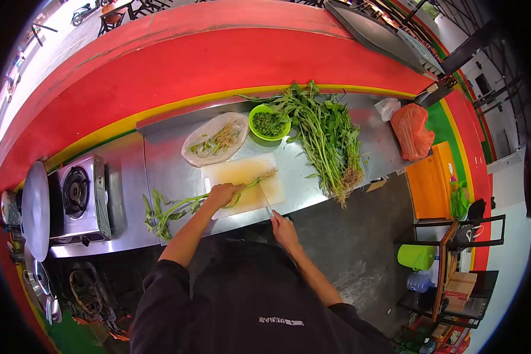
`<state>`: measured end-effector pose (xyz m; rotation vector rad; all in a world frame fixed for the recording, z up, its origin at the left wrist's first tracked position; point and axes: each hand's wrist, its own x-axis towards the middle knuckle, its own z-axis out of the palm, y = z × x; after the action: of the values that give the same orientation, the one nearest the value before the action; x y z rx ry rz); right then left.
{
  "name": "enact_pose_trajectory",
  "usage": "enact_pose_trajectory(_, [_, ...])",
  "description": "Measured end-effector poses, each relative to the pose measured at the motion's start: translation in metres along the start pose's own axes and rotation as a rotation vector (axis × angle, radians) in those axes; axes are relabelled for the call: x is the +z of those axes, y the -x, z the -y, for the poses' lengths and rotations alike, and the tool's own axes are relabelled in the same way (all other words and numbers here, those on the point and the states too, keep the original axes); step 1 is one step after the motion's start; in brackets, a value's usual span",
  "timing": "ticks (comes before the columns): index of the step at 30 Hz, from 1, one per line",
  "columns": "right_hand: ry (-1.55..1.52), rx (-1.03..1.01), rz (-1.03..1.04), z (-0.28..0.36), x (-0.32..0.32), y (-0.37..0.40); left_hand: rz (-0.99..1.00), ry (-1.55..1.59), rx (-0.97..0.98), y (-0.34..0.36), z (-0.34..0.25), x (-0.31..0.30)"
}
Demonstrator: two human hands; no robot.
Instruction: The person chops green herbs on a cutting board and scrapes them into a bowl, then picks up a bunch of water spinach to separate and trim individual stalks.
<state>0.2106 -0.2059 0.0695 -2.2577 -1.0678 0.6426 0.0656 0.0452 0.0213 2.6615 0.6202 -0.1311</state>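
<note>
Your left hand (223,193) is clenched around a bunch of green stalks (174,211), pinning it to the cutting board (236,174) at the near edge of the steel counter (165,171). The leafy ends overhang the board's left edge; the root ends point toward its far right corner. Your right hand (284,227) grasps a knife (266,199), its blade over the board just right of your left hand. Along the counter's far edge are a bag of trimmings (215,140), a green bowl (269,123) and a pile of uncut greens (327,135).
</note>
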Motion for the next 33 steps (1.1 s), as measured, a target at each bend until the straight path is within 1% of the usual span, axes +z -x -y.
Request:
enact_pose_trajectory(4, [-0.023,-0.084,-0.041,-0.01,0.004,-0.005,-0.015,-0.036,0.055,0.001,0.0,0.006])
enact_pose_trajectory(6, [-0.155,0.005,0.052,-0.014,0.005,-0.012,-0.029,-0.012,0.044,0.004,-0.006,0.006])
enact_pose_trajectory(10, [-0.219,0.006,0.064,-0.014,0.005,-0.017,-0.094,0.022,0.013,0.013,-0.015,0.002])
enact_pose_trajectory(12, [-0.342,0.023,0.108,-0.015,0.003,-0.015,-0.154,0.072,-0.017,0.016,-0.017,0.0])
enact_pose_trajectory(13, [-0.365,0.072,0.146,-0.017,0.001,-0.015,-0.136,0.125,-0.043,0.018,-0.016,-0.001])
enact_pose_trajectory(14, [-0.364,0.064,0.153,-0.019,0.002,-0.014,-0.141,0.124,-0.053,0.02,-0.014,-0.002])
enact_pose_trajectory(16, [-0.327,-0.027,0.014,-0.024,0.007,-0.015,-0.194,0.221,-0.068,0.024,-0.013,-0.003])
enact_pose_trajectory(17, [-0.278,-0.095,-0.072,-0.028,0.008,-0.018,-0.193,0.221,-0.071,0.024,-0.013,-0.004])
enact_pose_trajectory(18, [-0.28,-0.092,-0.069,-0.027,0.007,-0.023,-0.203,0.249,-0.091,0.025,-0.014,-0.008])
enact_pose_trajectory(20, [-0.298,-0.146,-0.157,-0.023,0.004,-0.04,-0.21,0.277,-0.117,0.028,-0.019,-0.014])
enact_pose_trajectory(23, [-0.219,-0.123,-0.113,-0.008,-0.005,-0.077,-0.189,0.32,-0.185,0.025,-0.027,-0.015])
enact_pose_trajectory(24, [-0.177,-0.114,-0.093,-0.003,-0.007,-0.089,-0.197,0.318,-0.198,0.022,-0.024,-0.006])
enact_pose_trajectory(25, [-0.149,-0.231,-0.166,-0.005,-0.001,-0.105,-0.217,0.303,-0.181,0.018,-0.02,0.002])
enact_pose_trajectory(26, [-0.152,-0.246,-0.152,-0.007,0.003,-0.119,-0.237,0.288,-0.167,0.015,-0.015,0.01])
enact_pose_trajectory(27, [-0.053,-0.234,-0.122,-0.002,0.001,-0.131,-0.179,0.314,-0.25,0.013,-0.021,0.003])
enact_pose_trajectory(28, [0.045,-0.223,-0.091,0.005,0.002,-0.142,-0.187,0.314,-0.274,0.01,-0.021,0.007])
enact_pose_trajectory(30, [0.02,-0.239,-0.087,0.009,0.007,-0.157,-0.188,0.294,-0.294,0.009,-0.024,0.01])
enact_pose_trajectory(32, [0.193,-0.248,0.023,-0.001,0.015,-0.178,-0.21,0.296,-0.314,0.011,-0.027,0.008])
enact_pose_trajectory(33, [0.164,-0.264,0.021,0.005,0.013,-0.181,-0.227,0.312,-0.301,0.01,-0.027,0.009])
